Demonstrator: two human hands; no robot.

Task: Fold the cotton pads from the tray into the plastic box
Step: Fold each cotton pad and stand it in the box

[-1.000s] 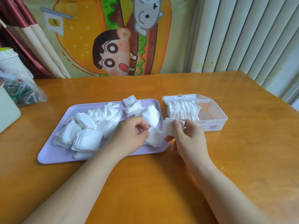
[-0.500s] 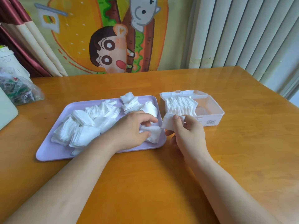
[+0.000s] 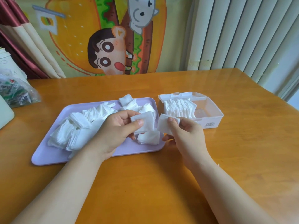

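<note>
Tabletop [image 3: 145, 183]: my left hand [image 3: 116, 131] pinches a fresh pad [image 3: 145, 125], right hand [image 3: 187, 136] pinches another pad [image 3: 163, 125], likely for the box [image 3: 215, 117] at 2 o'clock.

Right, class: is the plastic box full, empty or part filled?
Part filled. A row of pads stands in the left half of the box; the right half shows bare clear floor.

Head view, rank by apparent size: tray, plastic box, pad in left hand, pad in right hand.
1. Tray
2. Plastic box
3. Tie: left-hand pad and right-hand pad look alike. Both are partly covered, so they are not ranked.
</note>
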